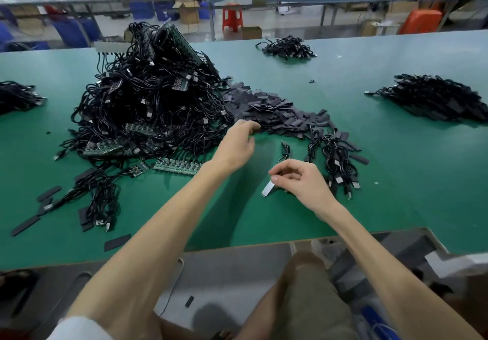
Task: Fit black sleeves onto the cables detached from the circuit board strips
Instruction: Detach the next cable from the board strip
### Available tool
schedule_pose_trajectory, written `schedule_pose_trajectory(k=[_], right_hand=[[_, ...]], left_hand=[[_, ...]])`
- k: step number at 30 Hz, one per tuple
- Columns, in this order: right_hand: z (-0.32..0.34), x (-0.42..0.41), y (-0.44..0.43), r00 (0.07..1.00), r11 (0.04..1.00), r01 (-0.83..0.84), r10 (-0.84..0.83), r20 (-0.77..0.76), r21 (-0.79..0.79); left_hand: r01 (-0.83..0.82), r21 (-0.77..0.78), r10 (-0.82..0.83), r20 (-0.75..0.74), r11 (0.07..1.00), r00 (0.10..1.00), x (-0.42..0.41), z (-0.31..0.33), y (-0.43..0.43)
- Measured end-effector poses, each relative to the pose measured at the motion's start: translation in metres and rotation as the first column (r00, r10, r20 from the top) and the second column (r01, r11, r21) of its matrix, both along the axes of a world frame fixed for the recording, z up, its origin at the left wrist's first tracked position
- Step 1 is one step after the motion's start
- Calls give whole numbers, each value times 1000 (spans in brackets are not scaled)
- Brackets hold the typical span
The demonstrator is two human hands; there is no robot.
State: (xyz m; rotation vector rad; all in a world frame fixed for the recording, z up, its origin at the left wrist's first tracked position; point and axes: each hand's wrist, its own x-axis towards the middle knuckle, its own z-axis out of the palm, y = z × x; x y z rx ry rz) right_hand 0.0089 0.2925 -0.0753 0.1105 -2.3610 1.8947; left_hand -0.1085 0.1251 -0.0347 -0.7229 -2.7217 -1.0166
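Cable heap (148,102): left-centre of the desk (409,181), circuit board strips (177,167) along its near side.
My left hand (236,147): fingers curled onto the near edge of the sleeve pile (264,110), mid-desk; cannot tell whether one is gripped.
My right hand (303,181): near the front edge, thumb and forefinger pinching a cable (285,152) by its pale flat end.
Further cable pile (435,99): toward the right edge.

I see my left hand (236,147) at the sleeve pile (277,115) at twelve o'clock, fingers (250,126) curled on its edge. My right hand (301,181) pinches a pale cable end (268,191) over the green tabletop (396,168). Tangled cables (148,102) lie at ten.
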Motion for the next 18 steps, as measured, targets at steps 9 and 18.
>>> schedule_pose_trajectory(k=[9,18], right_hand=[[-2,-5,0,1000,999,3,-3,10,37],[-3,-8,-1,1000,999,3,-4,16,51]], left_hand=[[2,-568,-3,-1,823,1000,-56,-11,39],[-29,-600,5,-41,800,999,-71,-14,39]])
